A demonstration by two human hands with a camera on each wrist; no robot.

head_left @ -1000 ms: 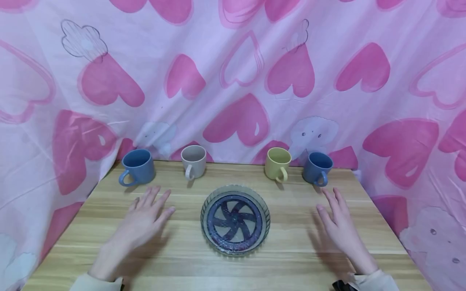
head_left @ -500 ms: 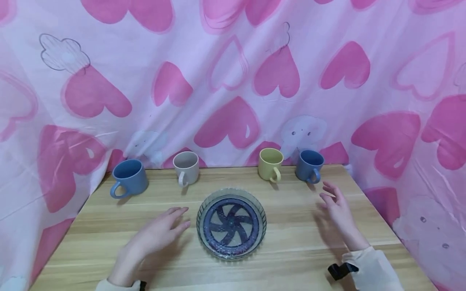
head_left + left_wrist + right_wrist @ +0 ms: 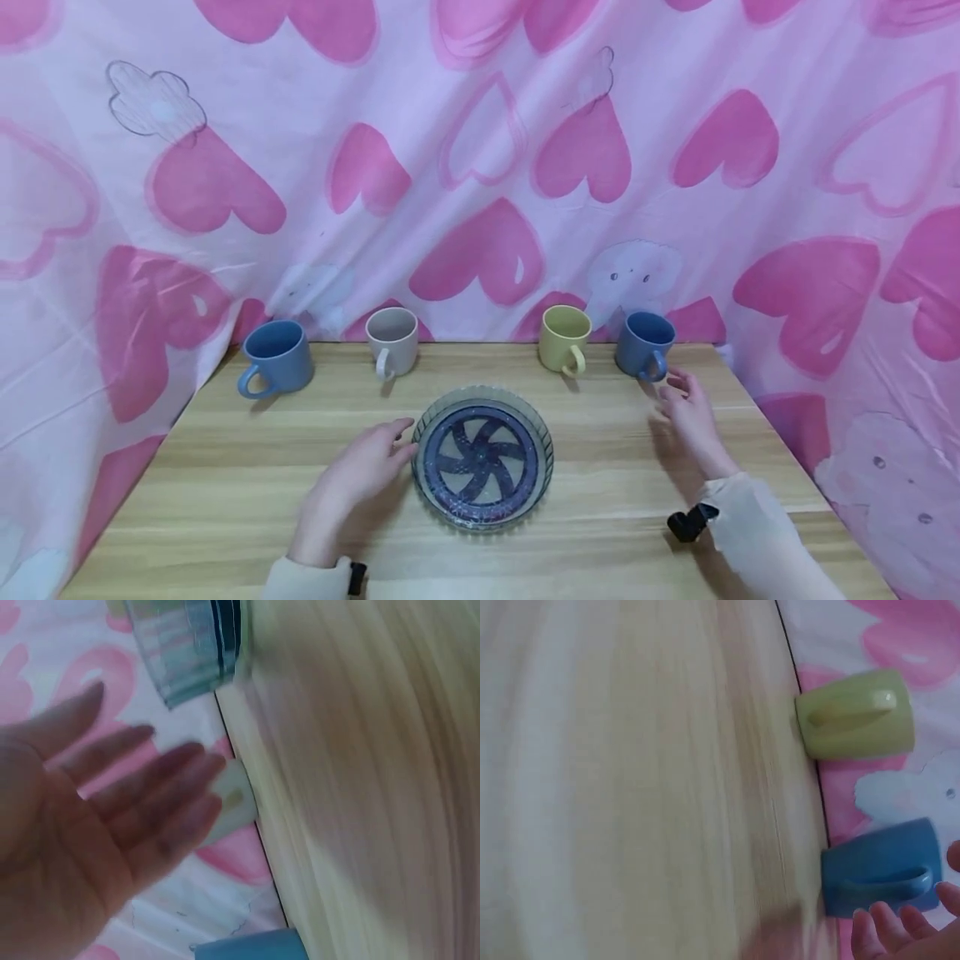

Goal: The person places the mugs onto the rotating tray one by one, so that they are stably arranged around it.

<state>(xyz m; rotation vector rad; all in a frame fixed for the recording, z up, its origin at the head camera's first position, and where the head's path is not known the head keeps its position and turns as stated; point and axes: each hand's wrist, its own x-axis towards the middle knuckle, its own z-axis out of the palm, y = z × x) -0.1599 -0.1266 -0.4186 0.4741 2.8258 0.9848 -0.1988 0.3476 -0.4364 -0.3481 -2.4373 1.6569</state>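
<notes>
A round clear glass dish point(image 3: 545, 425) with a dark blue-purple pinwheel pattern inside sits mid-table. My left hand point(image 3: 356, 468) is beside its left rim, fingers extended; the left wrist view shows the palm facing and the dish wall point(image 3: 180, 656) beyond the fingertips. Whether they touch in the head view I cannot tell. Toward the back right stands a blue mug point(image 3: 637, 346), its handle turned to the front. My right hand point(image 3: 693, 421) is just in front of that handle, fingers loosely bent and holding nothing; the right wrist view catches its fingertips point(image 3: 885, 928) close to the mug.
Along the wooden table's point(image 3: 600, 533) back edge stand a yellow-green mug point(image 3: 558, 342), a pale grey mug point(image 3: 401, 343) and a second blue mug point(image 3: 288, 358) at far left. A pink heart-print cloth point(image 3: 480, 250) hangs directly behind them.
My left hand has moved right, from in front of the left blue mug to the dish's rim. My right hand has moved slightly nearer the right blue mug's handle. The mugs and dish stay put.
</notes>
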